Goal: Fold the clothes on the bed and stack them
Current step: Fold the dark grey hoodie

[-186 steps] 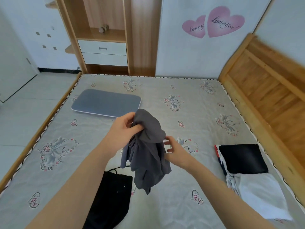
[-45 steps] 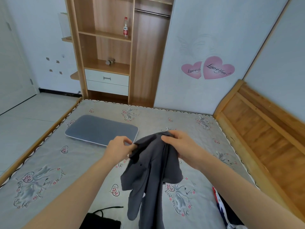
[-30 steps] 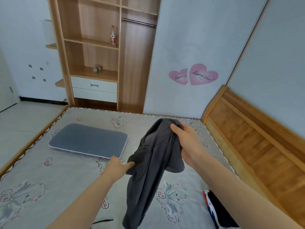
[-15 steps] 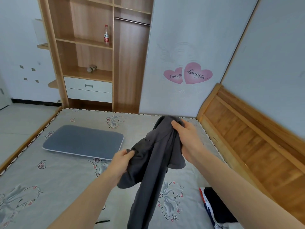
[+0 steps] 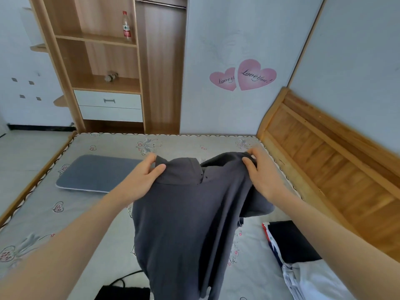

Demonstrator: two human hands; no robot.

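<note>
Since half a second ago the dark grey soft-knit shirt (image 5: 190,224) has gone from a bunched hank to a spread sheet: my left hand (image 5: 141,180) has climbed from a lower fold to the top edge, and both hands now sit level and apart.

Largest first. Printed grey mattress (image 5: 65,213) lies under both hands. Shirt hangs between and below the hands, clear of the mattress at the top; lower hem runs out of view. Judgement: light, limp, no stiffness, will sag wherever unsupported; not slippery, not fragile. Best taken at the two shoulder points beside the collar, so the body drops straight for laying flat.

Grey-blue flat rectangular cushion (image 5: 97,174) lies beyond and outboard of the left hand. Folded stack, black garment (image 5: 290,241) with a white folded garment (image 5: 320,280) nearer me, sits below and outboard of the right forearm. Black crumpled garment (image 5: 123,293) lies below the left forearm, unfolded.

Left hand: thumb on the near face and fingers behind, pinching the top edge left of the collar. Right hand (image 5: 263,174): fingers curled over the top edge, gripping a gathered bunch of cloth; that side is less flat, some fabric folded under the wrist.
</note>
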